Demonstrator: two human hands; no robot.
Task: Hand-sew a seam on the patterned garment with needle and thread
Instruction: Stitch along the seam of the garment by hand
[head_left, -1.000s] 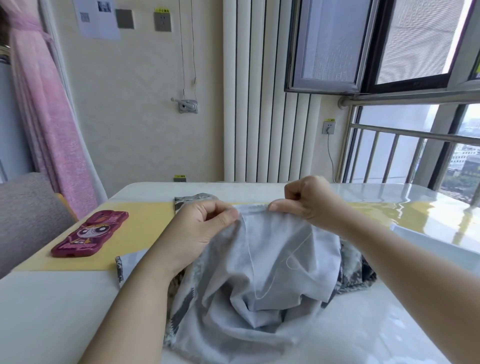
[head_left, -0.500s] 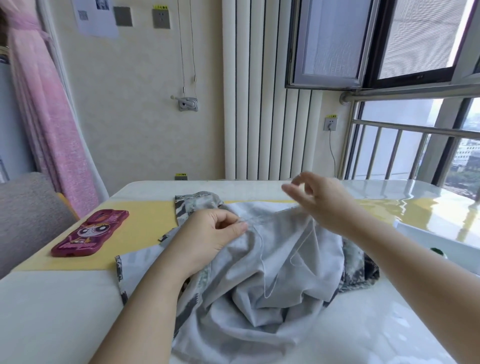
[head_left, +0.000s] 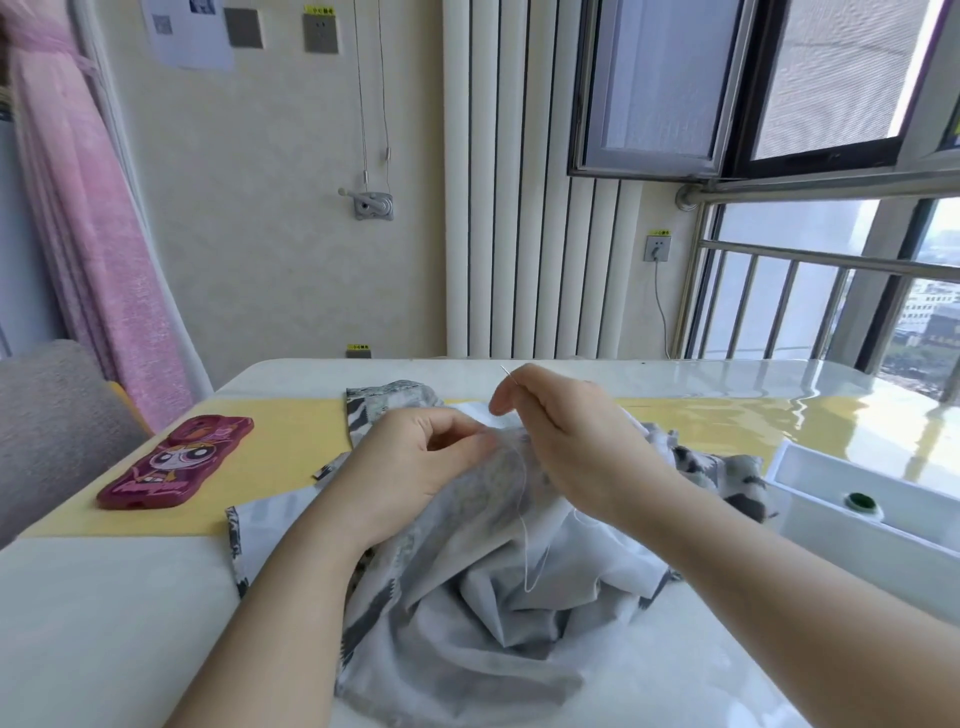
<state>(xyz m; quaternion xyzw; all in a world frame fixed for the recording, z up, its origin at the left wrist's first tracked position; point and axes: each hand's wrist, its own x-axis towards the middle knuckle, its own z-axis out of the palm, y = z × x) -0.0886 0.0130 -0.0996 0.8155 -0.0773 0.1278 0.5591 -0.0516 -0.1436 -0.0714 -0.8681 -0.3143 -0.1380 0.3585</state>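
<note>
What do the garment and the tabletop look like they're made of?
The garment: thin woven cloth, likely cotton, matte; it crumples into soft folds. The table: glossy white, stone or glass-like; it mirrors the window light.

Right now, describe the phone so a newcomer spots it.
Find the white table; a yellow mat crosses it. At the mat's left end, left of the patterned garment, lies the phone: the only red thing there, its case showing a big-eyed cartoon face.
</note>
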